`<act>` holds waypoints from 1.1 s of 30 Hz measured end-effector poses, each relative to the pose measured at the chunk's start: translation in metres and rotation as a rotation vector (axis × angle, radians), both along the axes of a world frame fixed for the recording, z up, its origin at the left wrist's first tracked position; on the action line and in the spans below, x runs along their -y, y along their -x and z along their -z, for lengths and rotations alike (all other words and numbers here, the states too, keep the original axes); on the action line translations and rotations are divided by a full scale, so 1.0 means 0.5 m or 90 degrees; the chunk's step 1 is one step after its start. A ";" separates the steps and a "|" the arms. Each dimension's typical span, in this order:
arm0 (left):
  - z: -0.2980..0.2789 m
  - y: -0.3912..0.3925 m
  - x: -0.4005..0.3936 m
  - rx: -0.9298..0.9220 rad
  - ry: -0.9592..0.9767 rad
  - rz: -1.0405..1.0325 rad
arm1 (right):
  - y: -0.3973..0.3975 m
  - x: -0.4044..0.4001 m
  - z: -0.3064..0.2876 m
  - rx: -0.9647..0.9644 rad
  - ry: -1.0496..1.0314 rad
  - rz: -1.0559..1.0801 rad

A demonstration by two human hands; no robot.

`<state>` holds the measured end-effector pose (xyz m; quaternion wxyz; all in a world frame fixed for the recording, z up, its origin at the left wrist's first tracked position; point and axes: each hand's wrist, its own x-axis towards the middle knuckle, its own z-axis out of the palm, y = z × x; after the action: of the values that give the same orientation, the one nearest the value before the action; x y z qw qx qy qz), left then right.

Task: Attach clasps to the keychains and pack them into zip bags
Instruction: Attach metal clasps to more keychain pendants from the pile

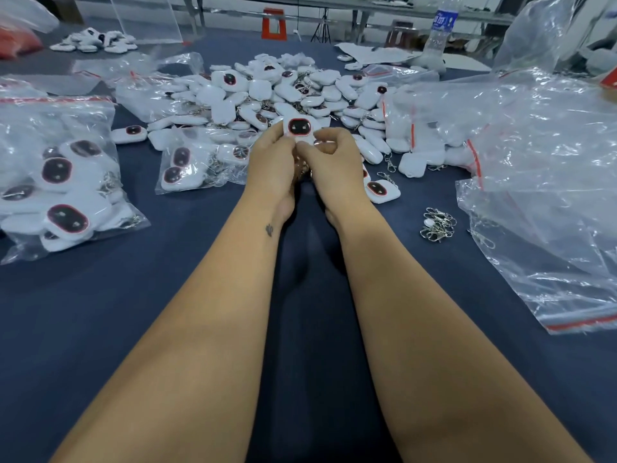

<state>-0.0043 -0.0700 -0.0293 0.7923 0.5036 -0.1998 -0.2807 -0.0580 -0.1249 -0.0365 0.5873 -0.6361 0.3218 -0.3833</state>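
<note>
A white keychain with a dark red-rimmed oval face is held upright between both hands at the table's middle. My left hand grips its left side. My right hand pinches at its lower edge with curled fingers; what lies under those fingers is hidden. Behind the hands spreads a large pile of white keychains. A small heap of metal clasps lies to the right of my right forearm. A filled zip bag sits at the left, a smaller one beside my left hand.
Crumpled zip bags with red strips cover the right side. A finished keychain lies just right of my right hand. A water bottle stands at the back right. Dark blue cloth covers the table.
</note>
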 end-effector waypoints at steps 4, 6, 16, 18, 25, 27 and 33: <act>-0.005 -0.006 -0.004 -0.104 0.040 0.042 | 0.001 0.000 -0.004 0.014 0.006 -0.046; -0.007 -0.007 -0.007 -0.138 0.044 0.060 | -0.001 0.003 -0.002 0.022 0.005 -0.053; 0.007 0.026 0.023 0.072 -0.081 0.014 | -0.002 0.014 0.008 0.038 -0.044 -0.029; 0.007 0.027 0.026 0.069 -0.076 0.006 | -0.001 0.015 0.008 0.037 -0.043 -0.028; 0.003 0.012 0.019 -0.080 0.010 0.038 | 0.005 0.010 0.000 0.047 -0.034 -0.056; 0.004 0.012 0.015 -0.125 0.033 0.049 | 0.005 0.009 -0.001 0.042 -0.029 -0.062; 0.006 0.005 0.020 -0.087 0.006 0.034 | 0.006 0.008 -0.010 0.047 -0.053 -0.062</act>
<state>-0.0070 -0.0801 -0.0325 0.7987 0.4742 -0.1600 -0.3342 -0.0608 -0.1288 -0.0315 0.6426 -0.6114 0.2843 -0.3640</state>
